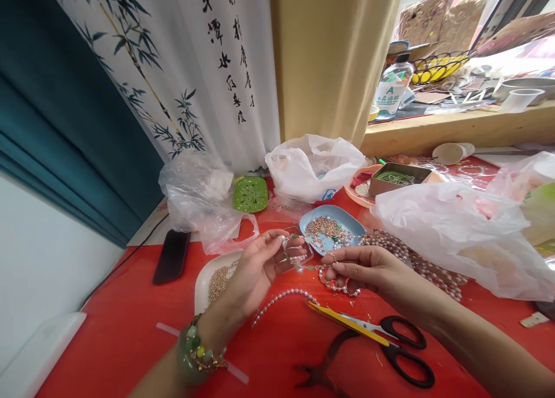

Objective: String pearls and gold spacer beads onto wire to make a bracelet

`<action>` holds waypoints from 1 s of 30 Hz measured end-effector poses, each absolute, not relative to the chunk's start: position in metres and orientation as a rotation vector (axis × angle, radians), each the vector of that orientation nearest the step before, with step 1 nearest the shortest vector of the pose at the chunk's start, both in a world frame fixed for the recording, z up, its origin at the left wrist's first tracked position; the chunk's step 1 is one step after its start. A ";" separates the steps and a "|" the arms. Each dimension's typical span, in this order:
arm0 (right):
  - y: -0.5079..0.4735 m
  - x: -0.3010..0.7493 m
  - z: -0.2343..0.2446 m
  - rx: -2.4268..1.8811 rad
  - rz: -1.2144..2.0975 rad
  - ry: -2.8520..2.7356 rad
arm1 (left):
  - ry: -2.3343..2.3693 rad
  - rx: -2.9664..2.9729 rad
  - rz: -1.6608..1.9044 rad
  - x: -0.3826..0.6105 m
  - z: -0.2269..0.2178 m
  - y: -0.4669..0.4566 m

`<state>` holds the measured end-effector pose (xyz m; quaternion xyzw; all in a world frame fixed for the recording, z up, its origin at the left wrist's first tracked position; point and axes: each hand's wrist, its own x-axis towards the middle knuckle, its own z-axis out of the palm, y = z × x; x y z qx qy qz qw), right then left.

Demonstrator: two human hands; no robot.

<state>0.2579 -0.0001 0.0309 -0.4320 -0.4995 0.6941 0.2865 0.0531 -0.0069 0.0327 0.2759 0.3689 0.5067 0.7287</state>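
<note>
Between my two hands stretches a thin beaded strand point(299, 265) with pearl-like and green beads. My left hand point(269, 256) pinches one part of it between thumb and fingers. The other end is pinched by my right hand point(353, 266). Just beyond the hands lies a blue dish point(342, 213) of small gold beads. A cream tray point(202, 285) with more gold beads is partly hidden behind my left forearm. A string of pearl beads point(286, 292) curves across the red table below the hands. Scissors with black handles point(405, 332) lie near a yellow stick point(347, 323).
Dark pliers point(325, 360) lie at the front. To the left are a black phone point(172, 257) and a clear plastic bag point(195, 184). A green dish point(250, 194), a white bag point(314, 169) and a metal tin point(396, 178) stand behind. A large white bag point(459, 227) covers the right side.
</note>
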 end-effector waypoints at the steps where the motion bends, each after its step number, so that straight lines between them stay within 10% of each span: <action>1: 0.000 0.259 0.031 -1.158 1.844 -1.313 | 0.816 0.620 1.118 0.053 0.032 -0.007; 30: 0.008 0.263 0.036 -1.363 1.211 -1.841 | 1.040 0.744 1.131 0.051 0.032 -0.003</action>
